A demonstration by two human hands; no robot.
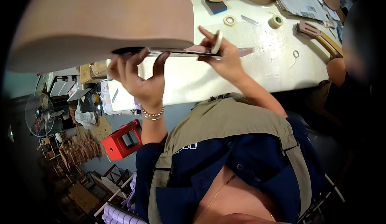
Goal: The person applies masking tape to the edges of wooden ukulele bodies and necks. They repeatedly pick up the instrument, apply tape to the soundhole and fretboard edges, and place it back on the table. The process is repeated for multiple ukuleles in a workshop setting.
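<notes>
A pale, unfinished wooden guitar body [116, 15] fills the upper left, its edge toward me and its dark sound hole [128, 50] partly in view. Its neck [246, 52] runs right, beyond my right hand. My left hand [138, 77] has its fingers bent and its thumb raised, gripping the guitar at the edge beside the sound hole. A thin light strip [177, 52] runs from there toward my right hand [226, 59]. That hand is closed round a roll of masking tape [218, 42] beside the neck, its index finger stretched out. What lies under the fingertips is hidden.
On the white table [273, 71] lie another tape roll [230, 20], a green-cored roll [276, 21], a blade [250, 20] and a dark block [216, 7]. Another person's arm [336, 69] is at the right, near a guitar neck [321, 37]. A red stool [122, 139] stands at the lower left.
</notes>
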